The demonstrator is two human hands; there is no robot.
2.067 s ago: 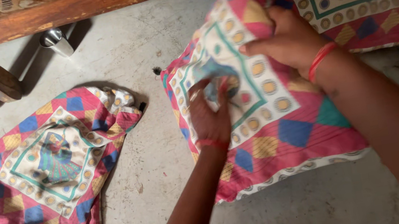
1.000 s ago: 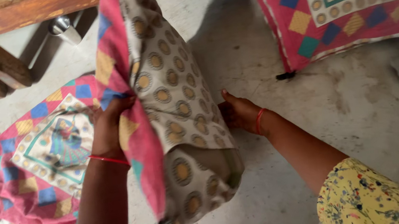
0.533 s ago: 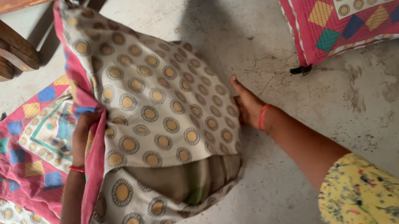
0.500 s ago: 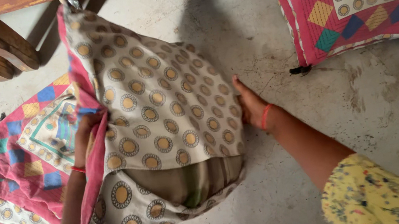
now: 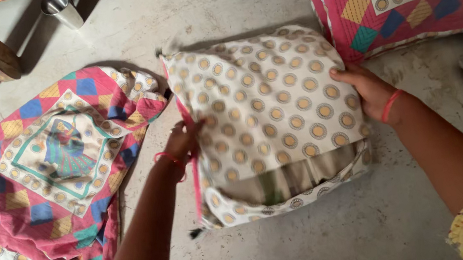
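At the left of the frame an empty patchwork cover (image 5: 49, 175) lies crumpled. My left hand (image 5: 183, 143) pinches the left edge of the dotted cushion (image 5: 266, 118) lying flat at centre on the floor (image 5: 345, 235); my right hand (image 5: 367, 88) grips its right edge.
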